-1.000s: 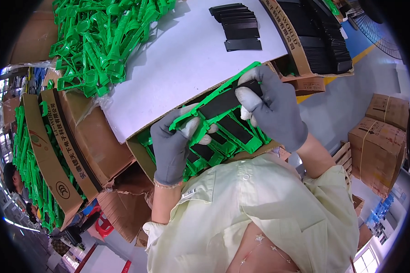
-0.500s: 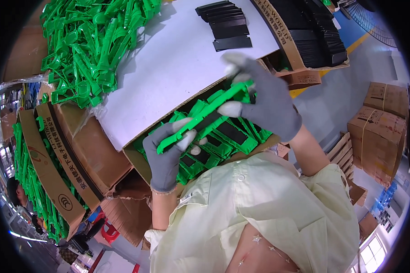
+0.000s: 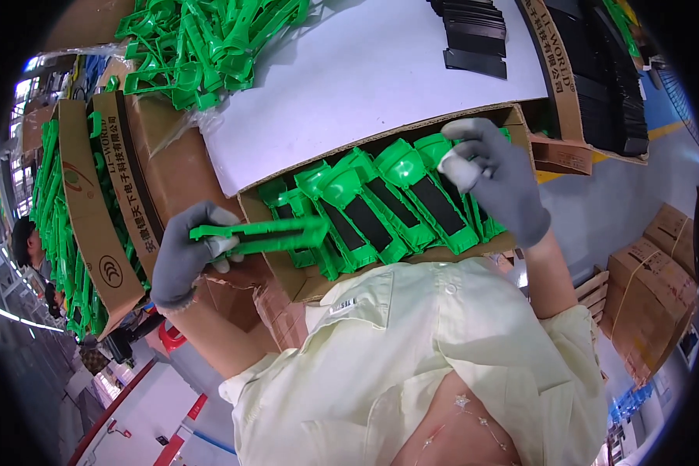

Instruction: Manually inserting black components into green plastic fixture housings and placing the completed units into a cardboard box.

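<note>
My left hand [image 3: 190, 252], in a grey glove with pale fingertips, grips one end of a long green plastic frame [image 3: 268, 235] with a dark strip along it. The frame sticks out to the right over the left edge of an open cardboard box [image 3: 307, 291]. Inside the box, several green plastic frames [image 3: 404, 171] with black inserts lie slanted side by side. My right hand [image 3: 501, 179], gloved alike, hovers over the box's right part. Its fingers are bent and apart from the thumb, with nothing seen between them; it partly hides the frames below.
A white tabletop [image 3: 326, 85] carries a heap of green parts [image 3: 210, 46] and a stack of black strips [image 3: 475, 39]. To the left stands a carton of green parts [image 3: 85, 210]; at far right, a carton of black strips [image 3: 610, 85]. Closed cartons [image 3: 648, 287] stand on the floor.
The right hand has let go of the green frame. My left hand has carried it left and down, away from over the box. The view has shifted too.
</note>
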`<move>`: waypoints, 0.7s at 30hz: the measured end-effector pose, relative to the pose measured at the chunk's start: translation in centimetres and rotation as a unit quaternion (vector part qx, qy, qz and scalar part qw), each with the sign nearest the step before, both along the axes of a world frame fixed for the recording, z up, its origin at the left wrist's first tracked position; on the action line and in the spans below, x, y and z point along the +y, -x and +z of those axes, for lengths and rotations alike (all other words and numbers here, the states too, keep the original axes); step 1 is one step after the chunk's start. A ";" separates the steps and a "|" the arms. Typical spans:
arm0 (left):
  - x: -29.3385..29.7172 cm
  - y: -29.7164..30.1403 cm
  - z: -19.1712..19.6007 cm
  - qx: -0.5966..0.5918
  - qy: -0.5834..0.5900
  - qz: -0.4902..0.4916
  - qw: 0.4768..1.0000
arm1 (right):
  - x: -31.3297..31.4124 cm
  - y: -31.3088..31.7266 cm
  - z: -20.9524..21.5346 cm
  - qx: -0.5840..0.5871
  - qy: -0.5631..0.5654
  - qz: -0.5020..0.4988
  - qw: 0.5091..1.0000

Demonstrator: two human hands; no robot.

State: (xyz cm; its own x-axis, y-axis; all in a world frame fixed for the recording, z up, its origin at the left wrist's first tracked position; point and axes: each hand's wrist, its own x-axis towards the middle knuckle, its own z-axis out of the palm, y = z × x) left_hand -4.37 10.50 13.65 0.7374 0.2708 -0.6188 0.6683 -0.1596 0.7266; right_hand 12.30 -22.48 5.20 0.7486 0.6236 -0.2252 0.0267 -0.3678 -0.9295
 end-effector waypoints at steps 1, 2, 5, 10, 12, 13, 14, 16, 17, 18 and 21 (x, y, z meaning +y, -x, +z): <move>0.9 -0.1 -0.3 0.082 -0.021 -0.042 0.996 | -0.3 -0.6 -0.2 0.027 0.006 -0.012 1.000; 1.2 -0.6 -0.7 0.160 -0.040 -0.087 0.982 | -0.6 -1.0 -0.2 0.052 0.015 -0.027 0.998; 0.6 -1.5 -3.5 0.125 -0.186 -0.219 0.950 | -0.4 -2.2 0.4 -0.034 0.068 -0.052 0.996; 0.0 -4.4 -4.0 0.037 -0.393 -0.240 0.887 | -1.9 -7.9 -3.2 -0.301 0.126 -0.115 0.938; -1.0 -9.0 -3.6 -0.005 -0.419 -0.187 0.888 | -1.8 -10.2 -3.8 -0.277 0.163 -0.100 0.942; -0.9 -11.3 -4.0 -0.071 -0.418 -0.158 0.892 | -1.6 -11.1 -4.4 -0.341 0.215 -0.073 0.912; -0.5 -13.8 -4.5 -0.099 -0.456 -0.134 0.874 | -1.3 -11.9 -4.8 -0.404 0.264 -0.045 0.875; 2.1 -18.8 -7.4 -0.195 -0.555 -0.122 0.800 | -1.2 -12.7 -5.4 -0.421 0.305 -0.035 0.853; 3.6 -20.2 -7.6 -0.221 -0.586 -0.126 0.770 | -0.6 -12.7 -5.0 -0.403 0.317 -0.024 0.858; 3.6 -21.5 -7.5 -0.223 -0.589 -0.124 0.767 | -0.6 -12.6 -4.8 -0.382 0.337 -0.016 0.860; 4.2 -25.1 -9.0 -0.133 -0.703 -0.107 0.690 | -1.2 -12.6 -5.3 -0.395 0.302 -0.033 0.867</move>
State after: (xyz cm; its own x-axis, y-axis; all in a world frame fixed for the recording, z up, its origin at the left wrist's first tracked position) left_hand 20.73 14.69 4.65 0.8905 0.3331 0.3100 0.3930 -0.9063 -0.1552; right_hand 24.90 -23.70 -0.07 0.8474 0.5207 0.1036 0.5280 -0.8063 -0.2667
